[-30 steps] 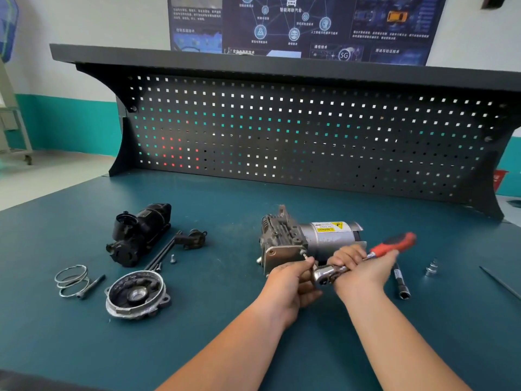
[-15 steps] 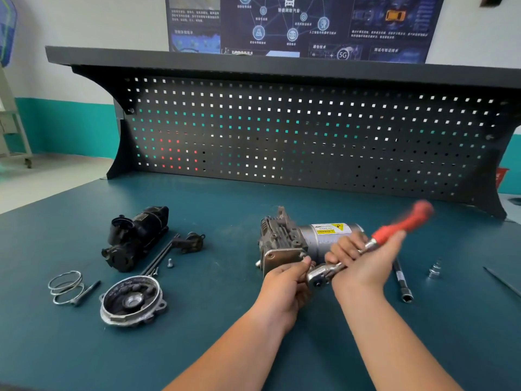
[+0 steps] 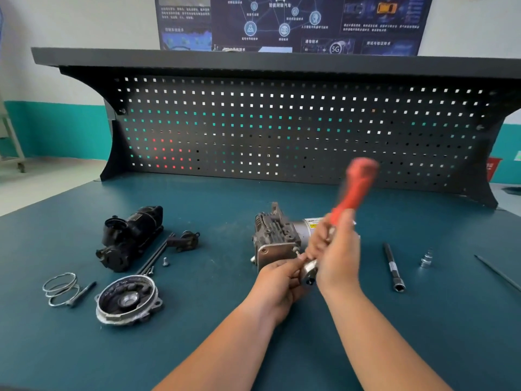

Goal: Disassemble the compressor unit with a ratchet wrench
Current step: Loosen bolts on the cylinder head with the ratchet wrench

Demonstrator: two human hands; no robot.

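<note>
The compressor unit [image 3: 277, 239] lies on its side mid-workbench [image 3: 84, 351], already partly stripped: a black housing [image 3: 132, 235], a round end cover [image 3: 127, 301], wire rings [image 3: 60, 287] and long bolts [image 3: 155, 256] lie well apart to its left. The right hand [image 3: 338, 258] grips the ratchet wrench [image 3: 356, 187] below its blurred red handle, and the left hand [image 3: 277, 283] pinches the wrench's head at a bolt [image 3: 296, 252] in the unit's end plate. By my judgement the job is roughly midway, with the finned head and motor body not yet parted.

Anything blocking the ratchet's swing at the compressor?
Nothing visible does. Right hand grips the ratchet wrench, handle raised above the bench; left hand pinches near its head beside the compressor. The extension bar lies to the right, apart.
</note>
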